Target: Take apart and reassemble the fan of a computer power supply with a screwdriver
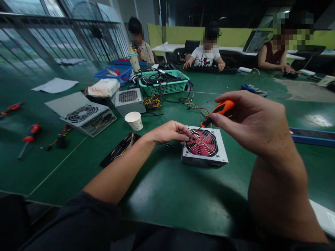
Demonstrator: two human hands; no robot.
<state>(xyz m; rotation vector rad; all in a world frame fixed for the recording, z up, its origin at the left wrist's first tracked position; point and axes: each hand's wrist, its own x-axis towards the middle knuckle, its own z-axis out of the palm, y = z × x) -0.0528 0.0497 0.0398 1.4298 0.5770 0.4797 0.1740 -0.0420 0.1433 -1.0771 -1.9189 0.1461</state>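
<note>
A computer power supply [221, 150] lies on the green table with its red fan [201, 143] and wire grille facing up. My right hand [251, 122] grips an orange and black screwdriver [222, 107] above it. The screwdriver's thin shaft slants down to the left, toward the grille's upper left corner. There my left hand [175, 132] has its thumb and fingertips pinched together close to the shaft's end. Whatever the pinch holds is too small to make out. Several small screws [170, 145] lie just left of the power supply.
A paper cup [134, 120], an opened power supply case [91, 118] and another power supply [129, 99] stand to the left. Behind is a green basket [164, 85] of cables. A red screwdriver [31, 134] lies far left. People sit across the table.
</note>
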